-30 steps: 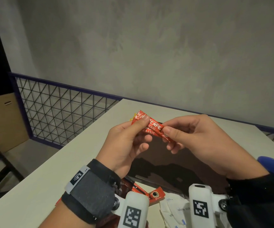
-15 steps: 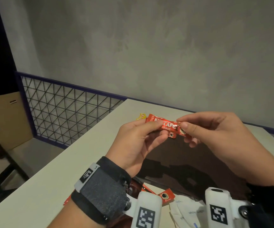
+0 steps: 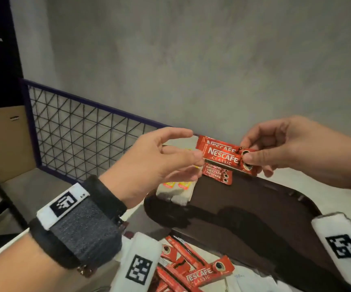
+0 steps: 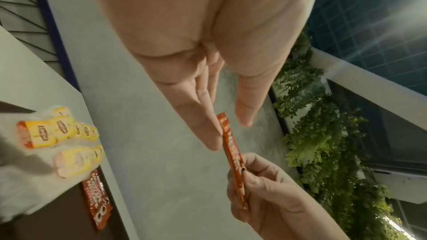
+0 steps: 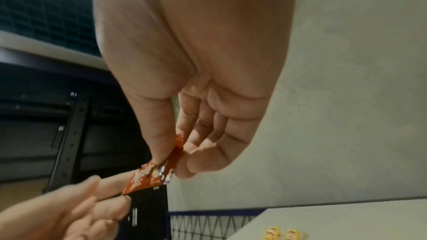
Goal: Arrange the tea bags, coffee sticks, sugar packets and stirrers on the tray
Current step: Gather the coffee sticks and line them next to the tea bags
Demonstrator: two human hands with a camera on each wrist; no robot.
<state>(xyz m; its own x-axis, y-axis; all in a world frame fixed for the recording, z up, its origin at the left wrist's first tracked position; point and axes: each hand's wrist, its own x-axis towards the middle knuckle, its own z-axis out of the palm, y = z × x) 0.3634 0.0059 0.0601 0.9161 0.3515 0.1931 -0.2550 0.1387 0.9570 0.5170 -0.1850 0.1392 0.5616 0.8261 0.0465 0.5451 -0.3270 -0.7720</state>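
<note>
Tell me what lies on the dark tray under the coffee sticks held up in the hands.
On the tray, below the held coffee sticks, lie a few more red coffee sticks, with yellow-tagged tea bags beside them. The left hand covers part of the tea bags.

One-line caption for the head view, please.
Right hand pinches red coffee sticks above the dark tray; left hand touches their other end.
</note>
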